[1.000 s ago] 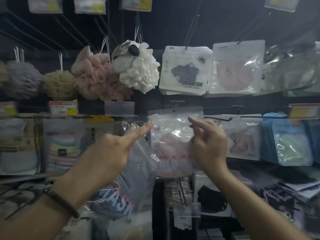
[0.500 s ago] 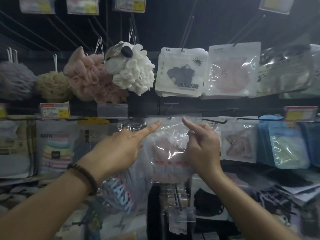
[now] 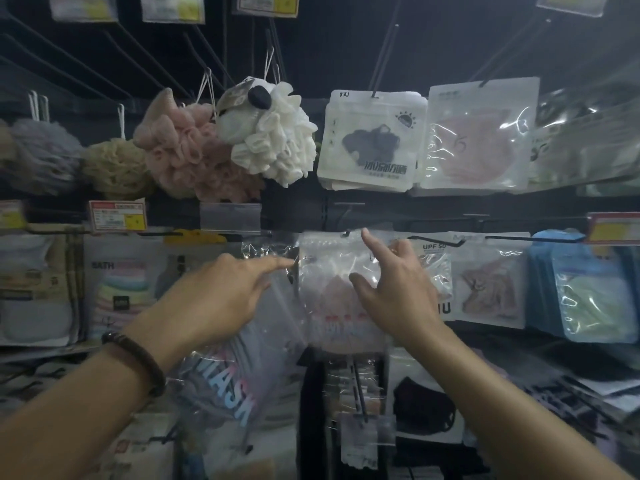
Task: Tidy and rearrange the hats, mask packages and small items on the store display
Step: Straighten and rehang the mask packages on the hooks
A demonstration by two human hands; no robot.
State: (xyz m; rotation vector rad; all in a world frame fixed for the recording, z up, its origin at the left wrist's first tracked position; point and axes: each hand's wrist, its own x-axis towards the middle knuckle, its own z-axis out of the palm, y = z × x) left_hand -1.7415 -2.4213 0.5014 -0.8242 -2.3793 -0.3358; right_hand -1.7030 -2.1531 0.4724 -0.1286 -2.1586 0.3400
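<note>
Pointing rightward, the left hand point(image 3: 214, 296) has its index finger straight, the tip touching the left edge of a clear mask package point(image 3: 329, 268) at the centre of the frame. Its other fingers are curled under, and it cannot be told whether they grip the tilted grey pouch point(image 3: 225, 386), lettered MASK, that runs beneath the hand. A dark bracelet point(image 3: 138, 362) circles that wrist.

The right hand point(image 3: 394, 292) lies against the front of the same package, index finger stretched up to its top edge and thumb spread across the film, with nothing visibly pinched. Inside the package sits a pale pink mask.

Just right of it hangs a clear pouch point(image 3: 488, 282) holding a dusky pink mask, then a blue pouch point(image 3: 595, 292) with something pale green inside.

In the row above, right of centre, are a white pouch point(image 3: 370, 143) printed with a black mask and a clear one point(image 3: 478, 136) holding a pink mask.

In the upper left hang bath puffs: grey point(image 3: 45, 154), yellow point(image 3: 117, 168), pink point(image 3: 187, 150) and white point(image 3: 273, 133).

At the left middle, a pack point(image 3: 114, 292) marked BATH shows stacked pastel layers.
</note>
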